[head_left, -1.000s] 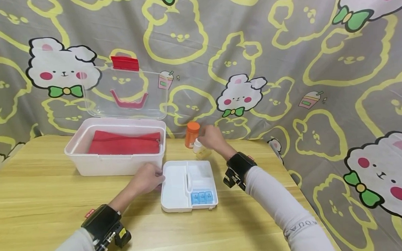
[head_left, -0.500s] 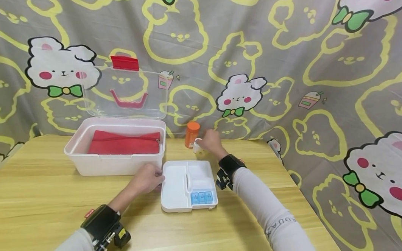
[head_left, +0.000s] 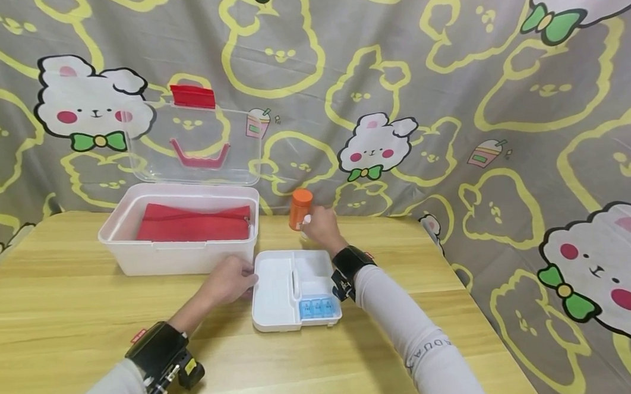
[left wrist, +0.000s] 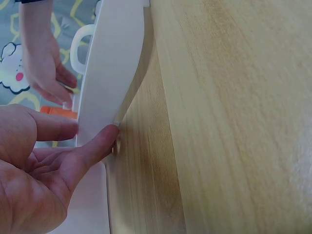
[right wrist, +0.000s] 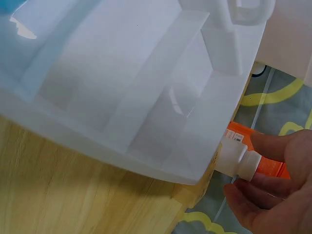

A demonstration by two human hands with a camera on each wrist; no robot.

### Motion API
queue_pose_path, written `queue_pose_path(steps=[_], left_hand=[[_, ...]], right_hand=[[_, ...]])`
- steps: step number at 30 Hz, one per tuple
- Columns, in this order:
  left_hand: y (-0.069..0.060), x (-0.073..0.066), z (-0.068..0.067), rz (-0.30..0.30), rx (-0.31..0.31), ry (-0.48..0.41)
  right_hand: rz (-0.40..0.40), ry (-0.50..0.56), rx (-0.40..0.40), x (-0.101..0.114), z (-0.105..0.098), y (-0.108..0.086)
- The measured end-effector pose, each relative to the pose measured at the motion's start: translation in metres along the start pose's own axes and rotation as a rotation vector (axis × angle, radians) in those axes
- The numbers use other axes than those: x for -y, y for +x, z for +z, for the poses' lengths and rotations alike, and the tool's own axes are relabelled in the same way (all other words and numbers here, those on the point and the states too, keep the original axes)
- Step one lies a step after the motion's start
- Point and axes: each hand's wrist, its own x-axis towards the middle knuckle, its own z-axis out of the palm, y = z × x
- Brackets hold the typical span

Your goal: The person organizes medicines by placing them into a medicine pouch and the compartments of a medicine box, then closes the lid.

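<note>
A curtained nook; cartoon cloth (head_left: 336,38) backs a wooden table (head_left: 282,371).

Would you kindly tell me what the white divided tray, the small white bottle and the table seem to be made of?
The white divided tray: probably molded plastic, smooth with a soft gloss, given its rounded ridges and highlights.
The small white bottle: likely opaque plastic, smooth, evenly colored; glass is possible.
The table: wood or laminate, satin, showing grain.

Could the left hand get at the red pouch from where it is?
Probably yes. The left hand is right beside the box, whose lid stands open, and nothing appears to cover the red pouch. It would have to leave the tray and rise first.
</note>
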Motion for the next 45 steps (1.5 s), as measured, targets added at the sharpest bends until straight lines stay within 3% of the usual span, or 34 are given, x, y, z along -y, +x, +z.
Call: queue_pose_path(steps=[12,22,27,32,45], left_hand=[[0.000,0.003,-0.002,-0.001,0.000,-0.009],[0.000,0.002,-0.003,0.010,0.000,-0.032],[0.001,0.003,-0.003,0.009,-0.002,-0.023],[0.001,0.002,-0.002,-0.004,0.002,-0.013],[0.001,0.001,-0.001,-0.006,0.004,-0.012]], right_hand=[[-0.021,-0.033,-0.027,0.006,-0.004,0.002],[0.082,-0.033,-0.007,0.008,-0.019,0.000],[0.100,0.025,0.043,0.007,-0.030,-0.003],[0.076,0.061,0.064,0.005,-0.042,-0.015],[-0.047,0.052,0.221,0.008,-0.057,-0.060]])
